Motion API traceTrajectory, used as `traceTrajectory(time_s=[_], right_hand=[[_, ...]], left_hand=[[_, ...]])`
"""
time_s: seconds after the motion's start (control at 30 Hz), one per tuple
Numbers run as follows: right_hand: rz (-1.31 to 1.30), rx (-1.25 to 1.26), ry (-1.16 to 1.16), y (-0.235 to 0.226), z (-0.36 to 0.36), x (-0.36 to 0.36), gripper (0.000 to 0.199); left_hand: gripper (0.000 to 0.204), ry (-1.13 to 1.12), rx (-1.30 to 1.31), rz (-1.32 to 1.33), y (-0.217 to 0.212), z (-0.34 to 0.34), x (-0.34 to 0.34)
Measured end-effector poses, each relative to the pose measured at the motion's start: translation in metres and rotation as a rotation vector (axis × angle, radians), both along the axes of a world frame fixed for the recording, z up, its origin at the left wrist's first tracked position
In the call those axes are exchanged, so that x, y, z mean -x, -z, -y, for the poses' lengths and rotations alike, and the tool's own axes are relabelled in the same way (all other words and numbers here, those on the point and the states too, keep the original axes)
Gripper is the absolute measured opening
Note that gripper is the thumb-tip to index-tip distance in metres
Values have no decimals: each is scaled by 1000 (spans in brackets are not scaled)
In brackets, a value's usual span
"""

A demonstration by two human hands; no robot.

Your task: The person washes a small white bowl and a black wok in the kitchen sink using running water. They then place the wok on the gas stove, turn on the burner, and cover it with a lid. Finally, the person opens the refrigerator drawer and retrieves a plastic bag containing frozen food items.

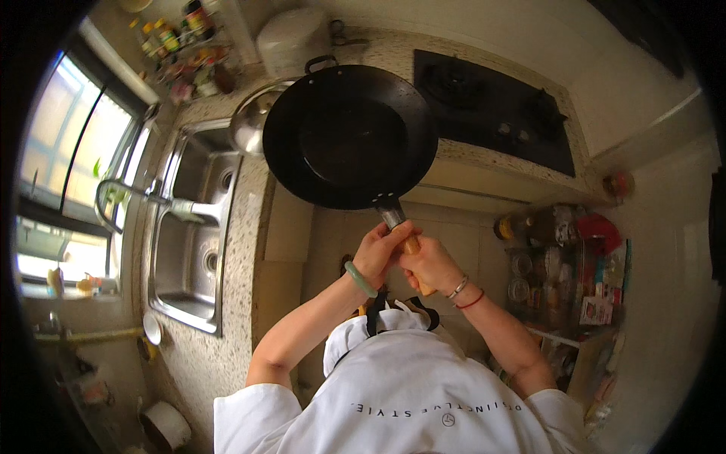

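Observation:
A large black wok [350, 136] is held up in front of me, its dark inside facing me. Its wooden handle [425, 288] points back toward my body. My left hand [376, 251] is closed round the handle near the metal neck, a green bangle at its wrist. Just behind it, my right hand [431, 263] also grips the handle, with a silver bracelet and a red string on that wrist. Behind the wok's left side, a shiny metal lid [251, 121] is partly hidden.
To the left is a double steel sink [189, 261] with a curved faucet [113, 185]. A black gas stove [495, 106] lies beyond the wok to the right. A white round container [293, 41] stands behind. Crowded shelves [560, 280] are at right; seasoning bottles [168, 34] stand far left.

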State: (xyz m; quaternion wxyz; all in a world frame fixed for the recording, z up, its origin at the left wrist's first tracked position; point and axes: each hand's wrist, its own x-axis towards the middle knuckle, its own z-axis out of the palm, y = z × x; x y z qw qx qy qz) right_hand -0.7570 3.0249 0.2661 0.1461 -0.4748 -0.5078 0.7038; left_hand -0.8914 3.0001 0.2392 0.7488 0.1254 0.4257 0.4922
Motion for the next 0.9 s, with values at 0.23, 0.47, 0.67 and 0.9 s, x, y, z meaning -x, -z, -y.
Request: traceTrajectory(time_s=[0.23, 0.47, 0.67, 0.9], right_hand=[[-50, 14, 221, 11, -70, -44, 9], [-22, -82, 396, 18, -164, -59, 6], [-42, -71, 514, 30, -241, -68, 13], [-32, -85, 581, 45, -311, -62, 6]], left_hand=[[32, 200, -31, 36, 6, -103, -42], [32, 418, -52, 21, 24, -224, -62], [36, 489, -39, 9, 24, -313, -74], [36, 546, -19, -3, 44, -390, -73]])
